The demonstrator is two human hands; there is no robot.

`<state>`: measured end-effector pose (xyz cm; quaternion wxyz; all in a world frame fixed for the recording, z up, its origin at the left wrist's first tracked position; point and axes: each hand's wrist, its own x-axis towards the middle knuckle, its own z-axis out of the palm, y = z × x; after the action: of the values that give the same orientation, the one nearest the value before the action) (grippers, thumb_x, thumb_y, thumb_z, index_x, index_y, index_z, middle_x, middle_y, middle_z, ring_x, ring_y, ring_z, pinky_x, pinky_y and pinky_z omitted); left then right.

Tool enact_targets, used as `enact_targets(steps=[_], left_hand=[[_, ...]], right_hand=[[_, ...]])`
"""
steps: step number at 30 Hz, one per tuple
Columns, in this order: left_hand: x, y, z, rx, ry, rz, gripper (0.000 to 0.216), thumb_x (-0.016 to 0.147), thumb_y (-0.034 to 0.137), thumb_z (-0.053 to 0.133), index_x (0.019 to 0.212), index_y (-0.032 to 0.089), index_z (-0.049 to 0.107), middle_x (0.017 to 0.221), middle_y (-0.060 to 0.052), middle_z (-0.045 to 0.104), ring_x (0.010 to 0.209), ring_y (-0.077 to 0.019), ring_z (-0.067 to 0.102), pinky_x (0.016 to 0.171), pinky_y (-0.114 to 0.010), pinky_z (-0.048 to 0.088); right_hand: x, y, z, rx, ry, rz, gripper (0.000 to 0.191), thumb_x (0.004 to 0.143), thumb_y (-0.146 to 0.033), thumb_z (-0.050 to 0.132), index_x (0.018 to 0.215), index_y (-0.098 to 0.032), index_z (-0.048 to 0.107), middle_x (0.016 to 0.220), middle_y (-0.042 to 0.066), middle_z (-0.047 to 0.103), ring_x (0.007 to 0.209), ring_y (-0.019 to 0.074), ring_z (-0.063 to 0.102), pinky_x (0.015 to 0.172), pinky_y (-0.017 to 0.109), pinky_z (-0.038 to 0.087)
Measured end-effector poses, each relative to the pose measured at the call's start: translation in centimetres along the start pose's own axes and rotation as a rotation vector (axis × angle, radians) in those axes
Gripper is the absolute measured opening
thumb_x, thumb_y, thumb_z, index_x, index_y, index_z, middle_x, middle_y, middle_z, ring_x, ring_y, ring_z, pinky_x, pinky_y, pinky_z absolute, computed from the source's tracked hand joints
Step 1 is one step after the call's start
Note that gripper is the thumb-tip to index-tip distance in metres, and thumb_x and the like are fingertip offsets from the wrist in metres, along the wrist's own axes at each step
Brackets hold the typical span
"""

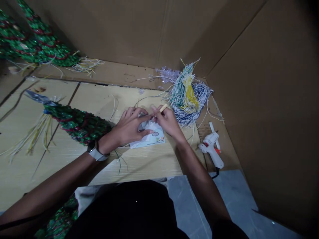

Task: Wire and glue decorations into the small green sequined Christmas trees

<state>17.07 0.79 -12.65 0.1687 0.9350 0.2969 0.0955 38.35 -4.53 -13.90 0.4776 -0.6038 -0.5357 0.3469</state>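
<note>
My left hand (131, 125) is arched over a printed card (147, 144) marked "DIY", its thumb and fingers apart. The tip of its index finger meets the fingers of my right hand. A greyish, clear-looking piece lies on the card under the left hand, too covered to name. My right hand (168, 123) is closed around a pale yellow handle (163, 108) like that of a small hand tool; its working end is hidden among the fingers. Beside my left wrist, a green tinsel tree (79, 124) with red garland lies on its side, yellow-white strands at its tip end.
To the right is a heap of blue, green and yellow cords (186, 93), with clear purple beads (168, 74) behind it. A white glue gun (211, 147) lies near the table's right edge. More green trees (50, 43) stand back left, against cardboard walls (112, 30).
</note>
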Motion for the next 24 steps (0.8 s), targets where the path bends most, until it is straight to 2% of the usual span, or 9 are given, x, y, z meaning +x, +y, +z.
enact_targets(steps=[4, 10, 14, 24], left_hand=[[-0.09, 0.15, 0.03, 0.008, 0.007, -0.003, 0.070, 0.099, 0.068, 0.070, 0.160, 0.035, 0.062, 0.153, -0.011, 0.058, 0.135, -0.0418, 0.047, 0.115, -0.058, 0.040], [-0.18, -0.13, 0.36, 0.006, 0.013, 0.009, 0.070, 0.101, 0.070, 0.065, 0.161, 0.036, 0.060, 0.154, -0.011, 0.057, 0.137, -0.0413, 0.045, 0.116, -0.056, 0.039], [-0.17, -0.26, 0.51, -0.007, 0.016, 0.018, 0.071, 0.101, 0.070, 0.063, 0.164, 0.037, 0.057, 0.154, -0.011, 0.056, 0.138, -0.0414, 0.046, 0.117, -0.057, 0.038], [-0.18, 0.14, 0.35, 0.023, 0.010, 0.002, 0.068, 0.103, 0.067, 0.063, 0.163, 0.036, 0.057, 0.152, -0.011, 0.057, 0.136, -0.0420, 0.046, 0.111, -0.056, 0.040]], right_hand=[[0.32, 0.66, -0.68, 0.064, 0.168, 0.054, 0.058, 0.100, -0.080, 0.061, 0.081, -0.026, 0.059, 0.066, -0.004, 0.059, 0.054, 0.0125, 0.053, 0.052, 0.026, 0.042], [-0.12, 0.46, -0.62, 0.065, -0.001, 0.093, 0.056, 0.097, -0.080, 0.067, 0.084, -0.026, 0.059, 0.065, -0.005, 0.059, 0.051, 0.0113, 0.052, 0.047, 0.025, 0.042], [-0.11, 0.75, -0.36, 0.011, 0.010, 0.076, 0.055, 0.100, -0.077, 0.064, 0.083, -0.026, 0.060, 0.067, -0.003, 0.061, 0.056, 0.0127, 0.055, 0.049, 0.024, 0.041], [-0.05, 0.86, -0.48, 0.000, -0.008, 0.078, 0.053, 0.101, -0.075, 0.064, 0.084, -0.025, 0.061, 0.067, -0.003, 0.062, 0.055, 0.0124, 0.055, 0.051, 0.026, 0.042]])
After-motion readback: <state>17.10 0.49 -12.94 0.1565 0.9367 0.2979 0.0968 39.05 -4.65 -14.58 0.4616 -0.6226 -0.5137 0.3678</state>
